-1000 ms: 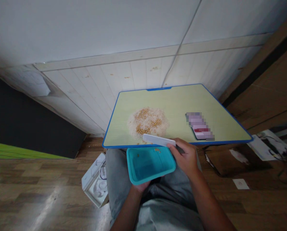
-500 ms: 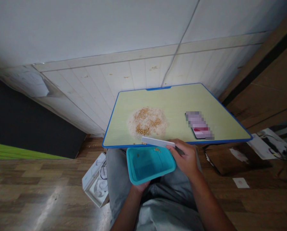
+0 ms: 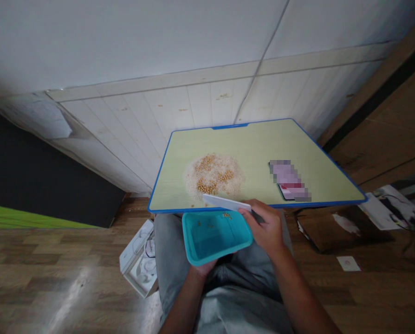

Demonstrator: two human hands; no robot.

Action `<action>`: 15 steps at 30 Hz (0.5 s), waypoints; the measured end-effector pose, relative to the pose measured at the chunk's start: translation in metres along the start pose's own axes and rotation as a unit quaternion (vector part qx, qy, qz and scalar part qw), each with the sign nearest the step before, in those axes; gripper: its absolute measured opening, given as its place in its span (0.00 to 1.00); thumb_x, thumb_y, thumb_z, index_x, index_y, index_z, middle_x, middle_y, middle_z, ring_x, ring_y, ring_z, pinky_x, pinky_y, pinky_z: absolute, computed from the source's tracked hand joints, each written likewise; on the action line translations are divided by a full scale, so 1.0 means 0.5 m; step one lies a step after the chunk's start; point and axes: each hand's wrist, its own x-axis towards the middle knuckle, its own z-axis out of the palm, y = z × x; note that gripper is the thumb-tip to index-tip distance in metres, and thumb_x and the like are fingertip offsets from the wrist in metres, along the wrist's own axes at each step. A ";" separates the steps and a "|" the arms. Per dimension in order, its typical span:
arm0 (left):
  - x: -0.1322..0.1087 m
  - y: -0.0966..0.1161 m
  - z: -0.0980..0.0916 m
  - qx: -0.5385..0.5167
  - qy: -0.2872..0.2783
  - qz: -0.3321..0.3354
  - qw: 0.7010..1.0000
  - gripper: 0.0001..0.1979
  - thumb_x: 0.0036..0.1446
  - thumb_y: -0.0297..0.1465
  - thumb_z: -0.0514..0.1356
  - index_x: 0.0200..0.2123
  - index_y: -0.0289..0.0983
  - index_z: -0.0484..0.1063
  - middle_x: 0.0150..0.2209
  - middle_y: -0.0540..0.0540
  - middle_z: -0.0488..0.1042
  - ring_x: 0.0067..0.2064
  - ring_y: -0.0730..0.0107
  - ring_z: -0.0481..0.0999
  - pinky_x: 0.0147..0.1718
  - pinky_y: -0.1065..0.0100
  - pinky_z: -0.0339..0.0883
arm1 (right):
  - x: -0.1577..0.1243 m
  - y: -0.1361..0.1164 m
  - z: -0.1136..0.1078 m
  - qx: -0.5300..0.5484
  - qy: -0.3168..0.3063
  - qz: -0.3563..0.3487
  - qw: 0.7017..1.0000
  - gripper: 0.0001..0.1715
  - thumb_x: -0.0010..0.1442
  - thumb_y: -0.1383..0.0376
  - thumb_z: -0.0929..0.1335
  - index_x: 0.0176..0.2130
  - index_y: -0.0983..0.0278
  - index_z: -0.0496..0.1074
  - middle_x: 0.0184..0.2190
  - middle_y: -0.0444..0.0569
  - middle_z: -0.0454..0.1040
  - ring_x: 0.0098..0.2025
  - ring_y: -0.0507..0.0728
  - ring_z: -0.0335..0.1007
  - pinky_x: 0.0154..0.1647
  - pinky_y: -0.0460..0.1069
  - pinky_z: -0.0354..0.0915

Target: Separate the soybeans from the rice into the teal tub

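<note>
Turquoise tub (image 3: 214,257): our left hand (image 3: 204,268) holds it underneath, fingers mostly hidden
White strip (image 3: 226,203): our right hand (image 3: 268,227) grips it between fingers, near the grain pile (image 3: 214,176)

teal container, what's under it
Beneath the near edge of the teal container, part of the left hand shows, with grey trousers on both sides. The container covers the rest of that hand and anything else directly underneath.

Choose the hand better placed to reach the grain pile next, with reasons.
Probably the right hand: it grips the white strip, whose tip is close to the grain pile, while the left hand seemingly supports the teal container from below.
</note>
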 end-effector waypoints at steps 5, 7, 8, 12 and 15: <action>0.003 -0.003 0.009 -0.011 -0.006 0.002 1.000 0.26 0.74 0.50 0.52 0.60 0.49 0.84 0.72 0.48 0.78 0.83 0.41 0.58 0.78 0.31 0.56 | 0.002 0.002 0.011 0.000 -0.017 -0.013 1.000 0.11 0.73 0.66 0.72 0.39 0.59 0.86 0.33 0.48 0.88 0.34 0.57 0.85 0.39 0.48 0.79; 0.006 -0.005 0.003 -0.005 -0.015 0.007 1.000 0.26 0.72 0.52 0.55 0.61 0.49 0.83 0.73 0.47 0.77 0.83 0.39 0.58 0.77 0.31 0.57 | 0.001 0.002 0.013 -0.001 -0.021 -0.015 1.000 0.11 0.74 0.65 0.72 0.39 0.59 0.86 0.34 0.49 0.88 0.35 0.57 0.86 0.40 0.49 0.79; 0.007 -0.006 -0.001 -0.003 -0.016 0.010 1.000 0.27 0.72 0.52 0.55 0.61 0.48 0.83 0.73 0.46 0.77 0.83 0.39 0.59 0.77 0.31 0.58 | 0.000 0.002 0.014 -0.001 -0.022 -0.015 1.000 0.11 0.74 0.65 0.72 0.39 0.59 0.86 0.34 0.49 0.88 0.35 0.57 0.86 0.40 0.49 0.79; 0.013 -0.008 -0.021 -0.006 0.000 0.007 1.000 0.27 0.74 0.49 0.51 0.60 0.46 0.83 0.71 0.43 0.79 0.80 0.39 0.64 0.75 0.29 0.60 | -0.001 0.000 0.016 0.005 -0.024 -0.021 0.999 0.10 0.73 0.67 0.72 0.40 0.60 0.86 0.35 0.49 0.88 0.35 0.57 0.86 0.41 0.48 0.79; 0.015 -0.008 -0.030 -0.009 0.009 -0.001 1.000 0.27 0.74 0.49 0.50 0.59 0.47 0.84 0.69 0.46 0.81 0.80 0.41 0.64 0.76 0.31 0.60 | 0.001 -0.003 0.016 0.006 -0.024 -0.024 0.999 0.10 0.72 0.69 0.72 0.40 0.60 0.86 0.35 0.48 0.89 0.36 0.57 0.86 0.41 0.48 0.79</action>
